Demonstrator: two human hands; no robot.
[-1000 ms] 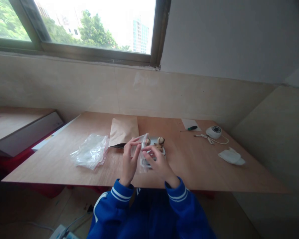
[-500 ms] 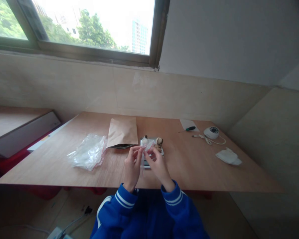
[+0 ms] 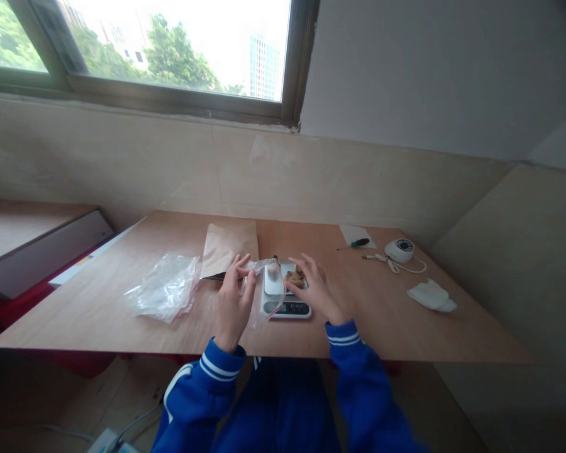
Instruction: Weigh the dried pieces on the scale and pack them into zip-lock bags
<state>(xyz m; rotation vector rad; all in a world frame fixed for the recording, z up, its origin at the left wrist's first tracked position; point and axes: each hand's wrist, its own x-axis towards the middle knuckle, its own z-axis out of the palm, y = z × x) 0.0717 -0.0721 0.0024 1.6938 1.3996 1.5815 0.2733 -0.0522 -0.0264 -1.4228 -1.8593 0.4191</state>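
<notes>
My left hand (image 3: 236, 299) pinches the edge of a clear zip bag (image 3: 263, 314), whose red-lined mouth hangs open to the right. Under and behind the bag stands a white kitchen scale (image 3: 271, 286) with a dark display at its front. Brown dried pieces that look like mushrooms (image 3: 293, 279) lie on its right side, and a paler one (image 3: 271, 269) shows through the bag. My right hand (image 3: 315, 286) is over the scale's right side, thumb and fingers apart around the brown pieces. I cannot tell whether it touches them.
A brown paper pouch (image 3: 229, 242) lies behind my left hand, and a pile of clear zip bags (image 3: 163, 289) to its left. On the right are a green-handled screwdriver (image 3: 360, 243), a white dome camera (image 3: 400, 250) with its cable, and a crumpled white cloth or tissue (image 3: 431, 296).
My hands have parted. The left has moved left with the zip bag, its mouth now spread open. My right hand has let go and moved right to the brown pieces.
</notes>
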